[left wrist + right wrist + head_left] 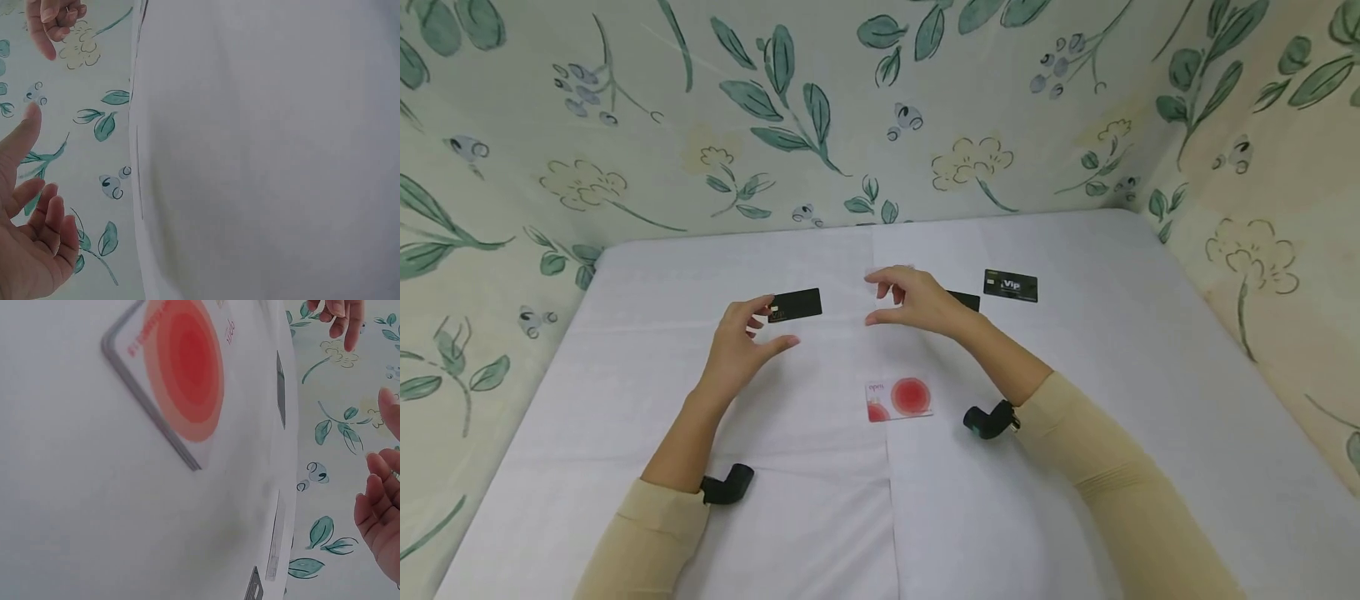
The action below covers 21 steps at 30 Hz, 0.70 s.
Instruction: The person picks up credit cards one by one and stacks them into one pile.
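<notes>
My left hand is at the left end of a black card, its fingertips overlapping that end in the head view. Its thumb stands apart from the fingers, and the left wrist view shows no card in this hand. To the right, my right hand has thumb and fingers spread apart with nothing between them. Behind its wrist a second black card is partly hidden. A pale card edge barely shows behind its fingers. Nearer the front lies a white card with red circles, large in the right wrist view.
A black card marked "Vip" lies beyond the right wrist. White cloth covers the table, with a seam down its middle. Leaf-patterned fabric rises behind the far edge and at both sides.
</notes>
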Tool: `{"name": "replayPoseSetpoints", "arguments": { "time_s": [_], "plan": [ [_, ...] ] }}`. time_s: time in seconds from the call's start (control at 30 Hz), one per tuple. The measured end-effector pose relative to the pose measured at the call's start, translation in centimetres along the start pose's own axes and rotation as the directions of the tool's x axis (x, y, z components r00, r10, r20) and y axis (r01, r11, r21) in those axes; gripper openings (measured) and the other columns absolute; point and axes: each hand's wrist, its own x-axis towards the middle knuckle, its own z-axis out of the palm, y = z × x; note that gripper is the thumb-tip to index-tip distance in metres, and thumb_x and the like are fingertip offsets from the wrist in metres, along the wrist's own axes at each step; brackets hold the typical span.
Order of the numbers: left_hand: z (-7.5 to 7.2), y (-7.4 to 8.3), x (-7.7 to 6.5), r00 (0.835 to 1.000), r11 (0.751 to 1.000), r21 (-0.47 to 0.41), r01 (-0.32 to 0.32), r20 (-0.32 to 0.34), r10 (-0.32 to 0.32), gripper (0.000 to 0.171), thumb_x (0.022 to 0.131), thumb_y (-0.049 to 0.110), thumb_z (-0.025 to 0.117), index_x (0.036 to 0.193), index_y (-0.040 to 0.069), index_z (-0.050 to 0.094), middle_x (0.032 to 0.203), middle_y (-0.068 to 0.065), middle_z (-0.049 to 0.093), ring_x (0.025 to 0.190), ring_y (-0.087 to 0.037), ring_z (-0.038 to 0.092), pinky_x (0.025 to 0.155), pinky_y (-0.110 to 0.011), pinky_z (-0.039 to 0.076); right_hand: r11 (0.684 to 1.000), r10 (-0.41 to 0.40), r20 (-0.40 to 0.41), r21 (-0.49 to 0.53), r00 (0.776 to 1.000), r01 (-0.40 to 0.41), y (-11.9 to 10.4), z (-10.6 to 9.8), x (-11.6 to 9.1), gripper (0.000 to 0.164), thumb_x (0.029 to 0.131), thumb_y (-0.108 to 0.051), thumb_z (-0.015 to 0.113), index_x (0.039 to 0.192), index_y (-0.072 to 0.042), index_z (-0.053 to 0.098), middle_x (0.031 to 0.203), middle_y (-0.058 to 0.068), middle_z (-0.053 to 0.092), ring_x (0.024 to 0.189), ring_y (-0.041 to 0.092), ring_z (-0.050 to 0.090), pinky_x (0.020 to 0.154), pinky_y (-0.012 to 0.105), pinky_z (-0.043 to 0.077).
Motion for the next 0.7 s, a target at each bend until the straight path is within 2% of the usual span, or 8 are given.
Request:
{"name": "replayPoseSetpoints", "arguments": {
  "time_s": [0.27, 0.5, 0.7],
  "plan": [
    [-0.7, -1.2, 1.3, 0.993, 0.995, 0.059, 0.083, 0.074, -0.087, 0.074, 0.079, 0.027, 0.077, 0.14, 0.003, 0.041, 0.123, -0.02, 0.046, 0.108, -0.034, 0.048, 0.092, -0.045, 0.041, 0.992, 0.091, 0.059, 0.084, 0.994, -0.096, -0.3, 1.2, 2.3, 0.064, 0.077, -0.031, 0.079, 0.131, -0.006, 0.054, 0.109, 0.016, 0.06, 0.083, 0.02, 0.051, 0.068, 0.027, 0.043],
    [-0.9, -2.5, 3.2, 0.97, 0.977, 0.124, 0.175, 0.15, -0.192, 0.078, 0.083, 0.032, 0.073, 0.144, 0.004, 0.035, 0.129, -0.021, 0.043, 0.115, -0.035, 0.044, 0.096, -0.048, 0.039, 0.99, 0.13, 0.083, 0.05, 0.988, -0.134, -0.5, 2.5, 4.9, 0.066, 0.078, -0.033, 0.078, 0.133, -0.006, 0.053, 0.109, 0.01, 0.059, 0.084, 0.019, 0.051, 0.067, 0.024, 0.043],
    [-0.9, -3.5, 4.5, 0.955, 0.966, 0.125, 0.227, 0.168, -0.246, 0.078, 0.083, 0.03, 0.072, 0.145, 0.003, 0.032, 0.129, -0.022, 0.044, 0.118, -0.037, 0.044, 0.098, -0.049, 0.038, 0.989, 0.142, 0.124, 0.034, 0.982, -0.147, -0.4, 3.6, 6.4, 0.067, 0.08, -0.031, 0.076, 0.135, -0.004, 0.05, 0.112, 0.015, 0.059, 0.085, 0.021, 0.052, 0.069, 0.025, 0.043]
  ]
}}
